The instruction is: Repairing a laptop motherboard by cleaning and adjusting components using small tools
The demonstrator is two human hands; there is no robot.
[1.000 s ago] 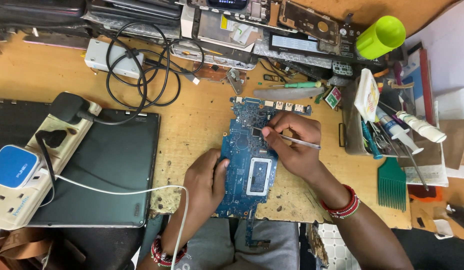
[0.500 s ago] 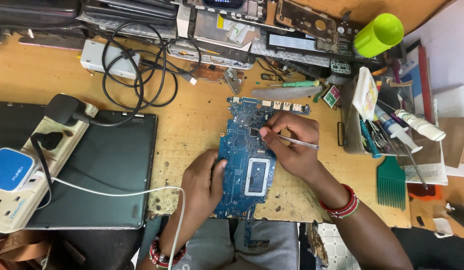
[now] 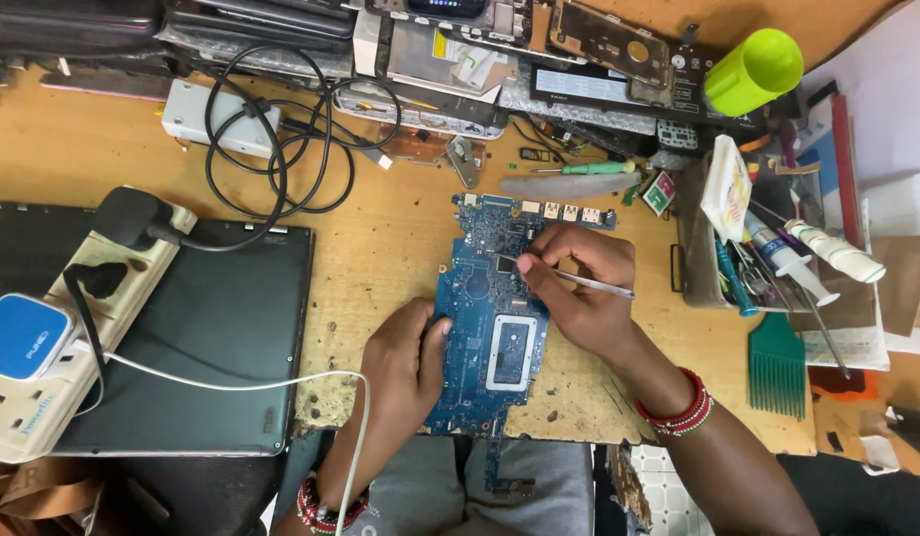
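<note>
The right hand (image 3: 577, 288) is closed around metal tweezers (image 3: 569, 280), pinched between thumb and fingers, with the tip pressed down on the upper part of a blue circuit board (image 3: 485, 318). The left hand (image 3: 402, 369) rests on the board's left edge, fingers curled over it and the thumb lying on the blue surface, steadying it; it grips nothing else.

The board lies flat on the wooden workbench (image 3: 381, 248), its lower end hanging over the bench's front edge above the person's lap. A silver-framed chip socket (image 3: 512, 352) sits in the board's lower middle, between the two hands. Just above the board lie a green-handled screwdriver (image 3: 584, 169) and a flat grey strip.

Left of the board, well apart from it, a closed dark laptop (image 3: 202, 337) lies flat, with a white power strip (image 3: 63, 328) and a blue adapter (image 3: 21, 335) on it. A white cable (image 3: 242, 385) runs from there toward the left wrist. Above and left of the board, a black coiled cable (image 3: 281, 149) lies on the bench. To the right of the board stand a tray of tools (image 3: 748, 268) and a green brush (image 3: 777, 365); a lime green cup (image 3: 754, 71) sits up and right of the board.
</note>
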